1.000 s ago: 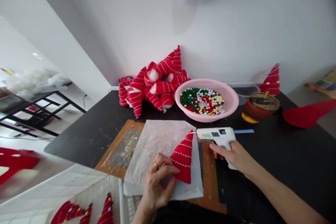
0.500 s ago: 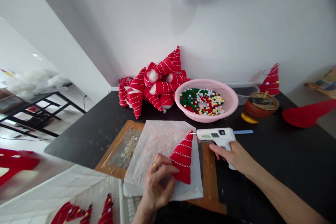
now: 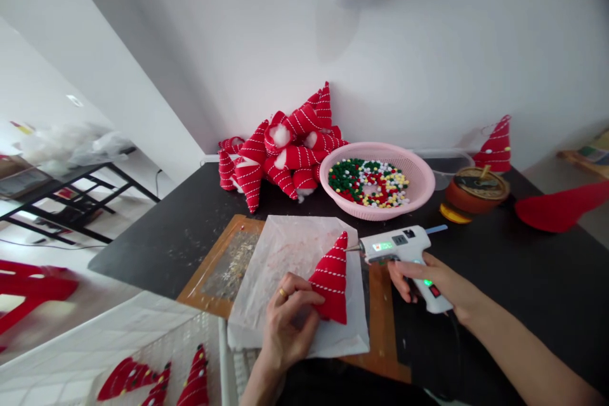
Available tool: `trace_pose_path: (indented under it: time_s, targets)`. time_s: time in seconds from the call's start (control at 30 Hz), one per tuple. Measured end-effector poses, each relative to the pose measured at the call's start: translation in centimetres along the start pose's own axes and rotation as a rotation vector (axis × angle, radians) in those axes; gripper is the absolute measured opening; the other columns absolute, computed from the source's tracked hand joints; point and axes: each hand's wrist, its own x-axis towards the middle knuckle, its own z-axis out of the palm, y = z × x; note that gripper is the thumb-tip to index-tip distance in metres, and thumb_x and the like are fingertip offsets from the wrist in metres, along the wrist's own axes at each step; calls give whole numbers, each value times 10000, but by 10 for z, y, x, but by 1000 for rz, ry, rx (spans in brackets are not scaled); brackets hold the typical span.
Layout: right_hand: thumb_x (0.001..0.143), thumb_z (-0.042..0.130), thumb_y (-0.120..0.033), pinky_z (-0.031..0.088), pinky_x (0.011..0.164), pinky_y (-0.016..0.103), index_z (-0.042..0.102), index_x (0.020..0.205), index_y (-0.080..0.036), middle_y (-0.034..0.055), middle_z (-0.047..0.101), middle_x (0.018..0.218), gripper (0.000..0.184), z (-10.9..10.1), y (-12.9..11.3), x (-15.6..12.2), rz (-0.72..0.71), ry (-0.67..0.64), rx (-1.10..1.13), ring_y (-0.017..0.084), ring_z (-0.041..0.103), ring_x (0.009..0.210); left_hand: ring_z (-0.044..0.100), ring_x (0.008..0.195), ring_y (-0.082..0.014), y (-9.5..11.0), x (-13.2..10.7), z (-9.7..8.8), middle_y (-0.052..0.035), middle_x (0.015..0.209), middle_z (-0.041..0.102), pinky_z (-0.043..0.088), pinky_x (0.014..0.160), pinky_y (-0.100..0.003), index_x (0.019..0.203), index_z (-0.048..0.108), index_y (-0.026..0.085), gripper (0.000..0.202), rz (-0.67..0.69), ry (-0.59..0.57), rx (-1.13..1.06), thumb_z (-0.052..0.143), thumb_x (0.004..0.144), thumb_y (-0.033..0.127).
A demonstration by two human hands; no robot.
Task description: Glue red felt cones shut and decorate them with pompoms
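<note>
My left hand (image 3: 287,323) pinches the lower edge of a red fabric cone with white stitching (image 3: 332,278), which lies on a white sheet of paper (image 3: 290,254). My right hand (image 3: 432,279) grips a white hot glue gun (image 3: 398,247). Its nozzle points left and sits just to the right of the cone's upper part, below the tip.
A pink basket of coloured pom-poms (image 3: 419,168) stands behind the glue gun. A pile of red cones (image 3: 280,152) lies at the back by the wall. A brown round container (image 3: 477,190) and one decorated cone (image 3: 495,146) are at the right. A white basket with finished cones (image 3: 162,380) sits lower left.
The glue gun has tilted and its nozzle has dropped from the cone's tip to a spot lower on its right side. My left hand keeps its hold on the cone.
</note>
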Motion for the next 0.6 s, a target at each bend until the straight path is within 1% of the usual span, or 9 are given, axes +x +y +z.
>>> trace_pose_path:
  time_s: [0.07,0.1,0.2,0.33,0.4,0.47,0.53,0.6]
  targets:
    - [868,718,-509,410,531,250,654,758,-144,13,612,652,387,-8,-2,0,-5,-20,36,139,554,585,599,825,-174,-1,0,1,-35,868,614,499,734,-311,898,702,205,256,9,3,11,546,815,20]
    - [859,732,-514,418,530,249,668,788,-142,14,623,656,384,-14,-3,0,-5,4,31,141,561,585,597,829,-172,-2,0,2,-33,869,612,498,741,-311,900,701,205,262,17,5,16,544,814,14]
    - [824,774,-524,450,525,254,690,834,-149,28,658,686,385,-35,-4,1,28,151,-6,161,602,611,594,852,-169,-5,-1,3,-31,884,598,501,754,-308,908,701,208,297,36,21,32,526,807,-10]
    - [765,815,-536,489,502,272,691,806,-166,66,702,722,393,-65,4,-4,102,351,-25,205,660,647,595,872,-173,-6,-3,3,-38,912,582,509,758,-307,910,707,213,319,24,52,59,518,804,-21]
    - [737,830,-540,513,497,289,696,818,-172,95,731,744,400,-75,8,-9,133,419,-40,240,695,676,599,877,-177,-6,-2,3,-41,921,585,514,763,-310,901,707,215,314,12,65,70,521,804,-18]
    - [746,818,-552,539,512,305,701,856,-174,136,767,831,410,-80,9,-14,158,461,-73,267,725,731,605,876,-179,-5,-2,3,-43,918,593,518,762,-308,891,704,216,304,15,72,75,520,809,-12]
    - [773,780,-586,554,535,321,700,859,-176,150,778,884,427,-84,7,-18,184,475,-154,273,735,744,609,864,-177,-4,0,3,-43,905,599,521,750,-300,887,699,214,295,28,73,67,516,819,-7]
    - [761,762,-638,536,523,336,671,743,-189,121,760,770,459,-90,5,-19,226,488,-370,265,716,656,613,853,-176,-4,1,2,-43,894,607,524,741,-294,887,695,212,290,37,72,59,513,825,-6]
